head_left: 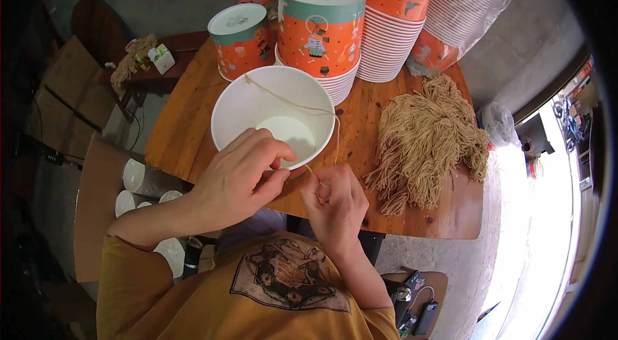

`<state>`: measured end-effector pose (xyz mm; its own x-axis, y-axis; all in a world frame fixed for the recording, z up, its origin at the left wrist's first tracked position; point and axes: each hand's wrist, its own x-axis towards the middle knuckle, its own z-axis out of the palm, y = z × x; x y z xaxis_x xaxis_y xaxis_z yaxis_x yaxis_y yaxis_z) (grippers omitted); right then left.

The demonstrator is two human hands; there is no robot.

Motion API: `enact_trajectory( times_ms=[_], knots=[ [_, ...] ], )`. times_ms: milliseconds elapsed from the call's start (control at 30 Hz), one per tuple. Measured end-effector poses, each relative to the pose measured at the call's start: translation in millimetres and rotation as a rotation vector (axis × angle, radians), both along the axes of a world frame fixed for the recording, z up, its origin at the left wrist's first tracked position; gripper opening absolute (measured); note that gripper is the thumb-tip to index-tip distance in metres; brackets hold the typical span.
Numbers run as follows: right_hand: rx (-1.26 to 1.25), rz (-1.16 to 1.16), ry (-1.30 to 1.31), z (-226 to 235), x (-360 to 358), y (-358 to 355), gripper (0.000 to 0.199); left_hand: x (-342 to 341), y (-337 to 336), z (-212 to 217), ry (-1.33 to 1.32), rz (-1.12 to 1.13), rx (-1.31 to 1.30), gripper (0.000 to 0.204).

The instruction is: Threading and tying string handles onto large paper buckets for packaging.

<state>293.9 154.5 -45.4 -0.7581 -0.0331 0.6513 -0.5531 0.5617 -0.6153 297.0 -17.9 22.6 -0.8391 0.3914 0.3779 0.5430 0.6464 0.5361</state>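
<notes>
A white paper bucket (248, 108) stands open on the wooden table (187, 128), with a thin tan string (290, 105) running across its mouth from the far rim to the near rim. My left hand (241, 176) rests on the bucket's near rim and pinches the string there. My right hand (335, 202) sits just right of it, near the table's front edge, fingers closed on the string's other end. A large heap of cut tan strings (428, 140) lies on the table to the right of my hands.
Upside-down orange and teal buckets (318, 25) and tall stacks of them (393, 18) crowd the table's far side. More stacked cups (145, 182) lie below the table's left edge. A small side table with string scraps (138, 57) stands at left.
</notes>
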Motion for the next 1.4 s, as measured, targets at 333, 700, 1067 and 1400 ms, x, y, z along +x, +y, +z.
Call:
enact_trajectory(
  times_ms=[333, 700, 1067, 1400],
  knots=[
    [0.002, 0.017, -0.020, 3, -1, -5, 0.021, -9, 0, 11, -0.108, 0.003, 0.059, 0.023],
    [0.010, 0.027, 0.001, 2, 3, 2, 0.025, -23, 1, 21, -0.393, -0.038, 0.039, 0.030],
    [-0.346, 0.290, -0.333, 20, 19, 18, 0.012, -10, 4, 12, 0.394, -0.301, -0.343, 0.020],
    [-0.583, 0.459, -0.615, 15, 20, 20, 0.007, -5, 0, 4, 0.395, -0.311, -0.369, 0.020]
  ],
)
